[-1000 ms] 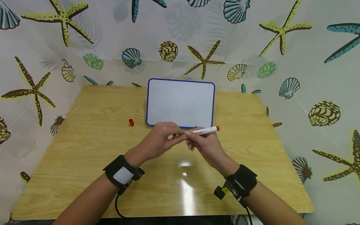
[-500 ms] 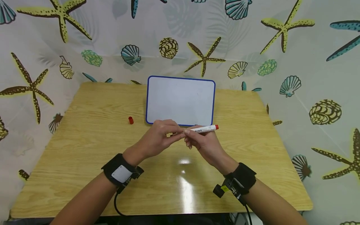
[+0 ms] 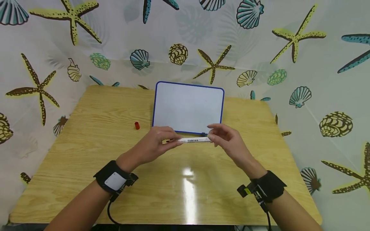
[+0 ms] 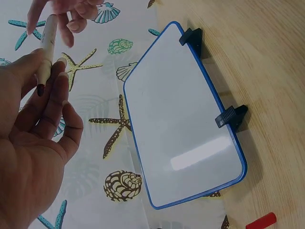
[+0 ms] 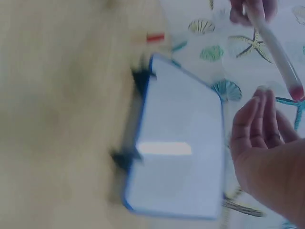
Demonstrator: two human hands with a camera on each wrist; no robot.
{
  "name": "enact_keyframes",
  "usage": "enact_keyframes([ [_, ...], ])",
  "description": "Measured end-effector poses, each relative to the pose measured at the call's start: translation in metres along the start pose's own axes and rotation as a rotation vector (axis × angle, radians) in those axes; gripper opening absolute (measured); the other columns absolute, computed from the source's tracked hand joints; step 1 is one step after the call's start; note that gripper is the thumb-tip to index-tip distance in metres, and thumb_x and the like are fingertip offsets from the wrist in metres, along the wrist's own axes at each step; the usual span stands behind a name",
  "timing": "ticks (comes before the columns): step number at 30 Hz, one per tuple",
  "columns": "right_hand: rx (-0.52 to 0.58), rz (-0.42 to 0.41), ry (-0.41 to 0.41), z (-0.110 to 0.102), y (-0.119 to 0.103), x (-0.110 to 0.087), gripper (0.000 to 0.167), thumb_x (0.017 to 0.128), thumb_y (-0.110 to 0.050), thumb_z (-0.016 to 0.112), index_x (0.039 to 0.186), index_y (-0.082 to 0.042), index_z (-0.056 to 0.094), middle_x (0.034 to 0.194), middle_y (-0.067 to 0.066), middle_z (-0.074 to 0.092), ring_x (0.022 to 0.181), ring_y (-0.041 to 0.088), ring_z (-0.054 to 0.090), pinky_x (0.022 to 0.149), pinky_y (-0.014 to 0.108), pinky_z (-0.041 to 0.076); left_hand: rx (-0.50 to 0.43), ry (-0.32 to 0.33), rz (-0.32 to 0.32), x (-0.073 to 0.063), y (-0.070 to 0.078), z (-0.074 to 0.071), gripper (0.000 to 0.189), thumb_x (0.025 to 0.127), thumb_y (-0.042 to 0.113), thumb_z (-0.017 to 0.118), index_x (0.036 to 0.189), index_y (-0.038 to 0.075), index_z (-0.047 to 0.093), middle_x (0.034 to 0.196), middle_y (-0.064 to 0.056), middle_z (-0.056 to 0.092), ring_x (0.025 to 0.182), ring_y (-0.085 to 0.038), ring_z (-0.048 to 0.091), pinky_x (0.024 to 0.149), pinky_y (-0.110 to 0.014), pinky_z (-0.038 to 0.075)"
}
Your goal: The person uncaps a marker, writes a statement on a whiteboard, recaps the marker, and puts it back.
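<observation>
My left hand pinches a white marker close to its uncapped tip, holding it roughly level above the table, in front of the whiteboard. In the left wrist view the dark red tip of the marker points back toward the left palm. My right hand is at the marker's other end with loosely bent fingers; in the right wrist view those fingers are spread beside the marker's red end and not wrapped around it. Whether the thumb touches it, I cannot tell. A loose red cap lies left of the whiteboard.
Black clip feet hold up the blue-framed whiteboard on the wooden table. Behind and at both sides hangs a white cloth printed with shells and starfish. Each wrist wears a black strap with a camera and cable.
The right hand has let go of the marker and moved right, its fingers opening. The marker, in the left hand, has swung from slanted to nearly level. The cap stays on the table.
</observation>
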State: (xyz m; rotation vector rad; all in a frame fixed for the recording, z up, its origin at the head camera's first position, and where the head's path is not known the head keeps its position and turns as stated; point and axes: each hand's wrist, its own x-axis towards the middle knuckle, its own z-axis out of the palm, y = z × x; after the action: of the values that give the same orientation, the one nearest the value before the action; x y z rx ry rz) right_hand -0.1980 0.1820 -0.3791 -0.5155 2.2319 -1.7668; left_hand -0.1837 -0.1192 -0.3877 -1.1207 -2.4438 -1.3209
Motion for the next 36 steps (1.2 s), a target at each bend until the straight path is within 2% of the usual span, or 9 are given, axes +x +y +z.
enact_keyframes([
  [4,-0.429,-0.198,-0.132,-0.005,-0.015,0.002,0.029,0.094,-0.020,0.076,0.123,-0.017,0.071,0.107,-0.004,0.068,0.096,0.015,0.061,0.083,0.035,0.051,0.011,-0.056,0.034,0.000,0.002,0.002,0.014,0.095,0.013,0.074,0.107,0.008,0.079,0.096,0.004,0.071,0.081,-0.007,0.059,0.067,-0.025,0.053],
  [6,-0.534,-0.267,-0.213,0.000,-0.023,0.005,0.026,0.093,-0.024,0.078,0.118,-0.019,0.072,0.104,-0.008,0.069,0.094,0.013,0.061,0.081,0.037,0.050,0.024,-0.079,0.060,0.001,0.004,0.004,0.015,0.095,0.013,0.074,0.107,0.007,0.079,0.097,0.002,0.071,0.083,-0.007,0.061,0.070,-0.025,0.053],
  [8,-0.558,-0.297,-0.281,0.004,-0.027,0.008,0.025,0.093,-0.027,0.078,0.116,-0.019,0.073,0.101,-0.009,0.070,0.093,0.013,0.062,0.080,0.038,0.050,0.032,-0.096,0.076,0.002,0.005,0.006,0.015,0.096,0.015,0.073,0.108,0.007,0.079,0.099,0.002,0.071,0.086,-0.007,0.062,0.073,-0.026,0.054],
  [12,-0.463,-0.232,-0.306,0.003,-0.027,0.008,0.025,0.095,-0.026,0.075,0.119,-0.018,0.073,0.103,-0.006,0.070,0.092,0.014,0.063,0.075,0.033,0.050,-0.012,-0.065,0.046,0.002,0.007,0.004,0.016,0.098,0.015,0.071,0.110,0.009,0.079,0.100,0.003,0.071,0.086,-0.007,0.061,0.072,-0.025,0.054],
  [17,-0.100,-0.110,-0.255,-0.007,-0.018,0.001,0.039,0.095,-0.006,0.072,0.133,-0.007,0.065,0.117,0.009,0.067,0.099,0.021,0.065,0.079,0.029,0.056,-0.129,0.041,0.031,0.001,0.011,-0.002,0.016,0.096,0.011,0.073,0.111,0.011,0.079,0.095,0.006,0.071,0.079,-0.010,0.059,0.064,-0.026,0.050],
  [22,0.168,-0.172,-0.271,0.009,-0.016,0.000,0.042,0.094,-0.002,0.071,0.135,0.002,0.061,0.112,0.013,0.069,0.097,0.020,0.068,0.082,0.032,0.058,-0.237,0.083,0.122,0.010,0.023,0.005,0.016,0.096,0.010,0.072,0.110,0.010,0.079,0.092,0.002,0.073,0.079,-0.011,0.061,0.065,-0.028,0.051],
  [28,0.194,-0.327,-0.201,0.030,-0.024,0.001,0.027,0.095,-0.002,0.070,0.120,0.007,0.068,0.095,0.008,0.072,0.078,0.018,0.064,0.068,0.030,0.055,-0.236,0.086,0.169,0.019,0.033,0.018,0.013,0.096,0.011,0.073,0.107,0.012,0.079,0.095,0.007,0.075,0.085,-0.007,0.066,0.075,-0.028,0.054],
  [32,0.157,-0.319,-0.142,0.032,-0.025,-0.001,0.017,0.096,-0.001,0.069,0.110,0.007,0.072,0.085,0.009,0.071,0.070,0.019,0.062,0.063,0.030,0.054,-0.186,0.111,0.136,0.019,0.035,0.021,0.011,0.095,0.013,0.075,0.105,0.014,0.079,0.090,0.009,0.074,0.083,-0.004,0.064,0.076,-0.028,0.053],
  [36,0.142,-0.293,-0.134,0.032,-0.025,-0.001,0.018,0.096,-0.003,0.069,0.110,0.007,0.072,0.086,0.010,0.072,0.070,0.020,0.063,0.064,0.032,0.055,-0.162,0.122,0.114,0.018,0.035,0.023,0.011,0.094,0.014,0.076,0.105,0.014,0.080,0.087,0.010,0.073,0.080,-0.004,0.063,0.075,-0.027,0.052],
])
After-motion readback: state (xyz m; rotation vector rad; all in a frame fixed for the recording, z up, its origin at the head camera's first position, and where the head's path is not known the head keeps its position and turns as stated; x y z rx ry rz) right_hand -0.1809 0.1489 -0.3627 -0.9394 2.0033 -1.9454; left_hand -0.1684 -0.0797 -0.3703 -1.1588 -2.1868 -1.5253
